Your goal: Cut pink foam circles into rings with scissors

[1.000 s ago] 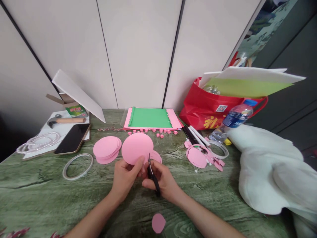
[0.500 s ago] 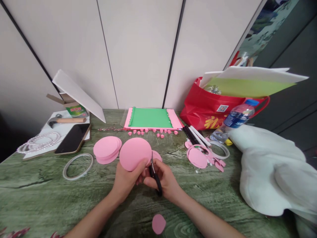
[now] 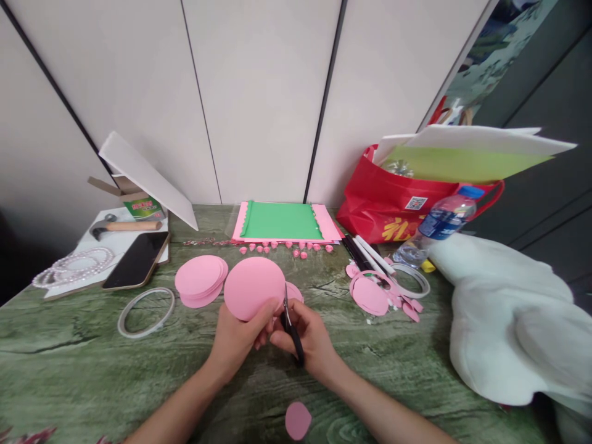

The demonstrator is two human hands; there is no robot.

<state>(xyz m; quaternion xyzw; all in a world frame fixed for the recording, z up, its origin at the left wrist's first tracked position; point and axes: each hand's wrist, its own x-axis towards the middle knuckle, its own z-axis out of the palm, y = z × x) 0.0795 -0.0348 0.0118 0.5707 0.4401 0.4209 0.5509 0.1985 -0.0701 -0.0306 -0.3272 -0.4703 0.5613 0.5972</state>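
A large pink paper circle (image 3: 254,287) is pinched along its lower right edge by my left hand (image 3: 238,339), thumb on top. My right hand (image 3: 308,336) is closed round black-handled scissors (image 3: 290,330), whose blades point up at the circle's right edge. Another pink paper piece (image 3: 294,292) shows partly behind the scissors. Left of the held circle lies a stack of pink circles (image 3: 200,277). A small pink paper piece (image 3: 298,420) rests on the table near the front edge of the view.
Around the green table (image 3: 92,370) stand a phone (image 3: 137,260), a hammer (image 3: 132,226), tape rolls (image 3: 146,312), green paper (image 3: 282,221), small pink rolls (image 3: 296,253), pens (image 3: 365,253), paper scraps (image 3: 370,296), a red bag (image 3: 374,203), a bottle (image 3: 439,222) and a white plush (image 3: 504,327).
The view has shifted very slightly. Both hands keep their grips on the pink circle and the scissors, with hardly any movement.
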